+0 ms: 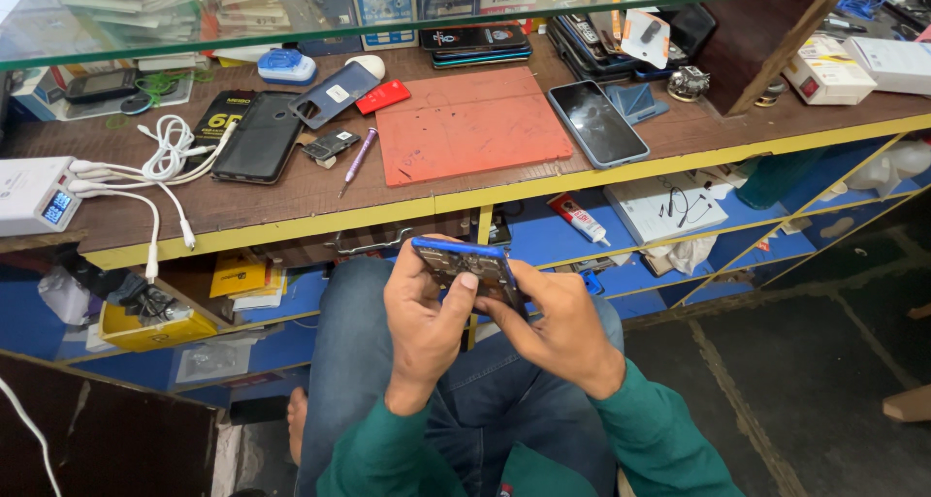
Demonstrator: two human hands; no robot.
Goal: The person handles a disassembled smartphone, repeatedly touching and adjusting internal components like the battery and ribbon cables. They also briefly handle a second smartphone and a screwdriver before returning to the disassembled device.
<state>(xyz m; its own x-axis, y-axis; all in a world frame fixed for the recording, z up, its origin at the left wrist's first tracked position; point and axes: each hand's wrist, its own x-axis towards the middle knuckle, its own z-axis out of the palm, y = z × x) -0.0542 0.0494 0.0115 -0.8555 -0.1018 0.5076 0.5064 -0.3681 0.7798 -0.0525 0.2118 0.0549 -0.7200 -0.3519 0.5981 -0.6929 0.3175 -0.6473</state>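
left hand [424,315] + right hand [555,324] clamped on opened blue phone [465,264], held over lap, below bench edge | thumbs pressing its exposed inside, fingers wrapped underneath for support | red mat [470,124], screwdriver [356,158] lie on bench [291,201], within reach

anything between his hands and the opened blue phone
No, nothing visible. Both the left hand and the right hand already grip the blue phone directly, held over the lap below the workbench.
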